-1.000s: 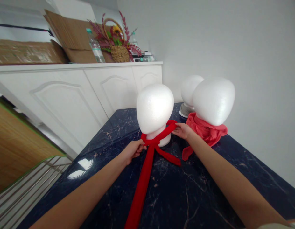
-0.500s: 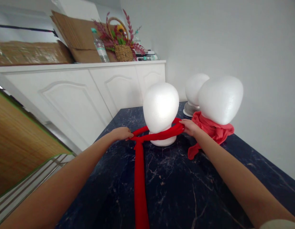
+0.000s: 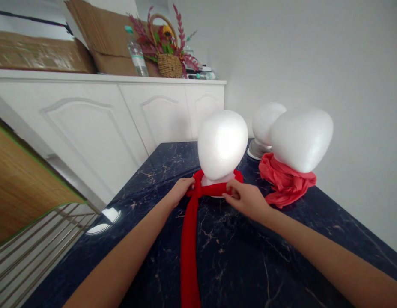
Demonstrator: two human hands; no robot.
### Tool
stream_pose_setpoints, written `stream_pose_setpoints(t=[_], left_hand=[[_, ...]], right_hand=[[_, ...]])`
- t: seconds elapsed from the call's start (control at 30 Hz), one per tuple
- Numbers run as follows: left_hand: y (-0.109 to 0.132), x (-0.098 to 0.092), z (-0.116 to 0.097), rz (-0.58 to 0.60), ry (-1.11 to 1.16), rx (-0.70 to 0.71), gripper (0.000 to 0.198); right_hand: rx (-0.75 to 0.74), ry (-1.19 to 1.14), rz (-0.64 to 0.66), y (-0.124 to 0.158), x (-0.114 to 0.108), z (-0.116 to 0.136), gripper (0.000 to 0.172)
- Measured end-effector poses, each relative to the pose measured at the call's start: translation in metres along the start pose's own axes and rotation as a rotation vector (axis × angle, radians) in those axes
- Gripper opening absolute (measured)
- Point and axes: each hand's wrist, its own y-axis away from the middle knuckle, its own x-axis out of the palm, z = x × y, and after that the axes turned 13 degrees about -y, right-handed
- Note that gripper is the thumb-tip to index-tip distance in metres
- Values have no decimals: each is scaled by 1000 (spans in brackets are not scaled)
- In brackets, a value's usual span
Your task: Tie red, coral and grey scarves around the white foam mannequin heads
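Note:
A white foam head (image 3: pixel 222 143) stands upright on the dark marbled table (image 3: pixel 224 252). Around its neck lies a red scarf (image 3: pixel 191 239), knotted at the left of the neck, with a long tail hanging toward me. My left hand (image 3: pixel 183 189) pinches the scarf beside the knot. At the front right of the neck, my right hand (image 3: pixel 245 196) has its fingers curled against the scarf band; whether it grips the cloth is hard to make out.
Behind on the right stand a foam head with a coral scarf (image 3: pixel 290 182) and another foam head (image 3: pixel 267 122). White cabinets (image 3: pixel 166 111) carry boxes, bottles and a flower basket (image 3: pixel 170 65). A metal rack (image 3: pixel 40 252) is at lower left.
The scarf loop has come down closer around the neck, and the knot has moved right against it. My right hand has moved left and nearer, from the loop's right end to its front.

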Motion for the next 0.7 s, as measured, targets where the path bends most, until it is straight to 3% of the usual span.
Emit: stream_pose_setpoints(t=[0.07,0.13,0.27,0.43,0.7], left_hand=[[2,6,3,-8,151,18,29],[4,10,6,-15,282,35,33],[10,8,9,-32,444,58,37],[7,-1,16,-67,547,50,38],[-14,-24,26,-215,597,-15,30]], right_hand=[[-100,278,178,0,19,20,34],[-83,468,247,-9,36,32,51],[-30,585,285,-30,50,37,42],[-34,596,287,-30,29,24,27],[12,611,261,-8,-28,-17,23]])
